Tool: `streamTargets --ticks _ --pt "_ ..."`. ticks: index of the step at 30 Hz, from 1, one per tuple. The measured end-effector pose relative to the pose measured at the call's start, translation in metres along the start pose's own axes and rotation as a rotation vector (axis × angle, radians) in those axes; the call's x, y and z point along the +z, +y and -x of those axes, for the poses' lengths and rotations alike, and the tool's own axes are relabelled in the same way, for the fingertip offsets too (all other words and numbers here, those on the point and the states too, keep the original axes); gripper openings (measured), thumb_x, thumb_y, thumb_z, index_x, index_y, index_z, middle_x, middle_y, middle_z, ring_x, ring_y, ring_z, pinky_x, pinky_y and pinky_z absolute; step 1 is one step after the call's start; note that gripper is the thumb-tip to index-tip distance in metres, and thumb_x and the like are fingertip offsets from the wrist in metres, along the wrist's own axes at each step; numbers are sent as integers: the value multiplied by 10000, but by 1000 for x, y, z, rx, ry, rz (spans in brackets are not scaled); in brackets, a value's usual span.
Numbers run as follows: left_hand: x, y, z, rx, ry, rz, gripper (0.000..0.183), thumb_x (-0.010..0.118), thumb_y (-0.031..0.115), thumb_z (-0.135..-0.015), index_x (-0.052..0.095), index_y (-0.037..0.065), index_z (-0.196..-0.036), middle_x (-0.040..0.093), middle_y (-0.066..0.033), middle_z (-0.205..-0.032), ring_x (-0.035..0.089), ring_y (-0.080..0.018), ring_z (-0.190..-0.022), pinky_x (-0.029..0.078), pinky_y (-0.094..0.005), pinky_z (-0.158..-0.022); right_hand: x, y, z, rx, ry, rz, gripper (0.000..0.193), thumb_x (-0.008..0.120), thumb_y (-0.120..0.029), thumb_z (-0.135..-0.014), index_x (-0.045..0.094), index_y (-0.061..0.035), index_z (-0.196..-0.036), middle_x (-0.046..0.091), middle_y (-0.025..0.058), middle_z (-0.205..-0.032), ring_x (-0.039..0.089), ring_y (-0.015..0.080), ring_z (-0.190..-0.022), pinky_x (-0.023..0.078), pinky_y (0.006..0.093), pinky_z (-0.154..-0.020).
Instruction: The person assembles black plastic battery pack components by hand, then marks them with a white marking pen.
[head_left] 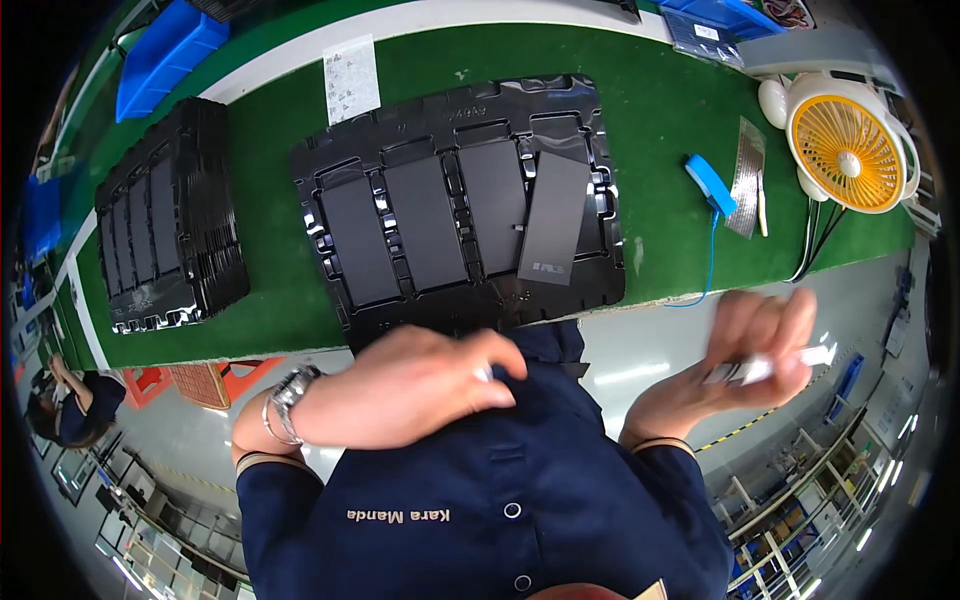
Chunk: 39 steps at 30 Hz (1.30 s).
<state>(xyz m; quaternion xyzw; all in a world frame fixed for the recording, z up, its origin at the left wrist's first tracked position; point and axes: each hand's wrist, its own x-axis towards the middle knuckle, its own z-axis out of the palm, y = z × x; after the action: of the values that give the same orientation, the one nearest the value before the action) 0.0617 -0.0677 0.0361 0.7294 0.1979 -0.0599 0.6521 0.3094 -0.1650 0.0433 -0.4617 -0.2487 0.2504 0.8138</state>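
My left hand hovers before my chest, near the front edge of the black plastic tray. Its fingers are curled toward the thumb, and a small pale spot shows between them, too blurred to name. Off to the right, beyond the bench edge, my right hand is closed round a small shiny whitish strip, smeared by motion. In the tray lie flat dark grey rectangular panels in slots. Another dark grey panel rests tilted across the right-hand slot, overlapping the tray's ribs.
A stack of black trays stands left on the green bench. A paper sheet lies behind the tray. To the right are a blue wrist strap, a clear strip and a yellow-and-white fan. A blue bin sits far left.
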Motion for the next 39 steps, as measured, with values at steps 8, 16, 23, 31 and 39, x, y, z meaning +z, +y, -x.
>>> streamTargets --ticks 8,16,23,31,39 --pt "-14 -20 -53 64 676 -627 283 745 171 -793 619 99 -1036 630 -50 -812 607 -238 -735 480 -355 -622 7 61 2 410 -495 331 545 676 -426 -879 576 32 -1156 611 56 -835 531 86 -718 440 227 -666" --pt "-14 -37 -68 79 683 -574 194 750 155 -776 624 115 -918 629 1 -756 602 -184 -676 469 -321 -579 22 87 18 312 -268 459 164 635 -36 -906 512 -35 -797 457 -81 -585 334 -7 -526 237 198 -491" --pt "-13 -41 -71 134 738 -549 159 760 141 -767 627 114 -849 628 18 -717 594 -163 -618 460 -312 -542 21 91 23 238 -247 562 225 649 -53 -906 486 -49 -751 436 -85 -547 322 -11 -518 245 197 -488" --pt "-12 -44 -70 132 752 -552 151 760 134 -770 633 117 -848 624 14 -709 591 -169 -604 452 -314 -526 25 90 25 294 -238 542 223 660 -52 -902 499 -43 -747 469 -78 -540 340 -18 -504 246 193 -472" --pt "-12 -42 -71 141 757 -539 152 765 132 -768 635 117 -845 606 4 -685 591 -174 -600 445 -315 -521 23 91 24 273 -247 561 226 669 -46 -896 503 -43 -743 490 -71 -545 360 -20 -507 263 186 -472"
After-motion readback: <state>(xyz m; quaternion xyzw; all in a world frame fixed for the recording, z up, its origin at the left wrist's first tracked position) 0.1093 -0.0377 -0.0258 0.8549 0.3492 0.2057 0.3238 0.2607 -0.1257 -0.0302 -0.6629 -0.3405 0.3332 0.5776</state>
